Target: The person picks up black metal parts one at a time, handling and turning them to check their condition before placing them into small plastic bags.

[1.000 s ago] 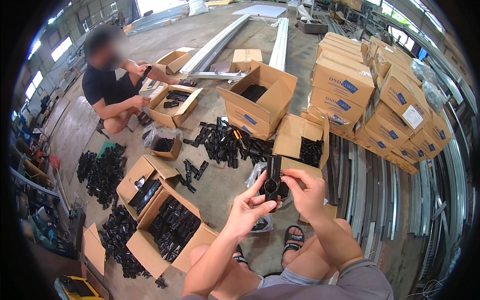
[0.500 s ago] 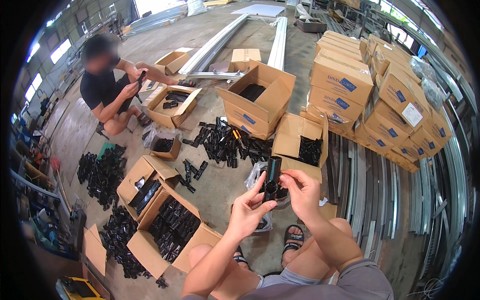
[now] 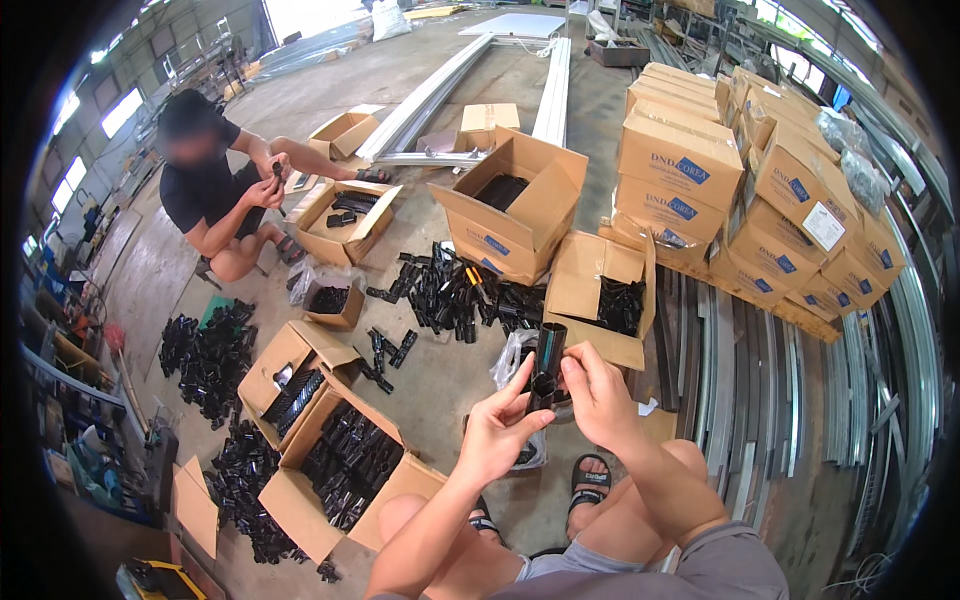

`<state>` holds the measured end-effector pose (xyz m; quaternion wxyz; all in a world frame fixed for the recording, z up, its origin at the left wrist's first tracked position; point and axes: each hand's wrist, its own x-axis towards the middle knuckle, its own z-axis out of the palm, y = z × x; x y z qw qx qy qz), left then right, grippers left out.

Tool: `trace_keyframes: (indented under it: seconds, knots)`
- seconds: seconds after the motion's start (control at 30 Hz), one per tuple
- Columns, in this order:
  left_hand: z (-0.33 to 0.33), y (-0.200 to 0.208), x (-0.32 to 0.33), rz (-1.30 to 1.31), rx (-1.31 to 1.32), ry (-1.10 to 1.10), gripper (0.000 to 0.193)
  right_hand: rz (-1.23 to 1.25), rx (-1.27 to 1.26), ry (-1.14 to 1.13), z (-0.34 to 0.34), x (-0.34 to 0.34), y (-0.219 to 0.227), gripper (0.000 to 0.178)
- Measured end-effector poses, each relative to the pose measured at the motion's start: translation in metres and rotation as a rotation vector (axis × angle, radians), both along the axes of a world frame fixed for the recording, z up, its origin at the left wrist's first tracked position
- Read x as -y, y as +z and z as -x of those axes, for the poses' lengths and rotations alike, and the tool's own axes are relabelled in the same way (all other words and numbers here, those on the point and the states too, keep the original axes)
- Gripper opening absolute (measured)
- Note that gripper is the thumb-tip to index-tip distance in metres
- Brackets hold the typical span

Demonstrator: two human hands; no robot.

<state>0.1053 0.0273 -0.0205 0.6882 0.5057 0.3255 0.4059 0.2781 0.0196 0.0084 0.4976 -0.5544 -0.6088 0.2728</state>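
Observation:
A shiny black tubular part [image 3: 549,348] stands nearly upright in front of me, with an open round upper end and a hollow branch lower down. My left hand [image 3: 500,425] is closed round its lower end, thumb across the front. On its right side, the bent fingers and thumb of my right hand [image 3: 598,398] pinch against it; whether they hold a small piece too is hidden. Just behind my hands lies a clear plastic bag [image 3: 512,358]. At my left knee an open carton [image 3: 415,490] is filled with similar black parts [image 3: 350,462].
A co-worker [image 3: 215,185] sits at the far left, handling a black part. Heaps of black parts [image 3: 455,290] lie on the floor among open cartons [image 3: 510,225]. Stacked closed boxes [image 3: 680,165] stand on a pallet at the right, beside long metal profiles [image 3: 745,400].
The black tubular part has dropped slightly, and my right fingers have shifted a little down along its side. The co-worker's hands and part have moved slightly.

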Motion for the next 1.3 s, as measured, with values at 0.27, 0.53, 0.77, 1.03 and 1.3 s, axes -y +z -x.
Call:
trace_keyframes:
  seconds: [0.27,0.53,0.77,1.03,1.3]
  knots:
    - [0.005,0.003,0.000,0.038,0.036,-0.028,0.079,-0.004,0.013,0.005,0.001,0.004,0.013,0.018]
    - [0.004,0.008,0.000,0.021,0.010,-0.029,0.079,0.026,0.062,-0.006,0.000,0.000,-0.007,0.020]
    - [0.004,0.008,0.000,0.030,0.018,-0.030,0.079,-0.060,-0.004,0.009,-0.003,-0.003,-0.015,0.024]
    - [0.006,0.007,0.000,0.014,0.007,-0.027,0.079,-0.085,-0.016,-0.002,-0.001,-0.002,-0.007,0.022]
    - [0.008,0.008,0.001,0.011,0.004,-0.033,0.078,-0.165,0.060,-0.076,0.003,0.001,-0.002,0.016]
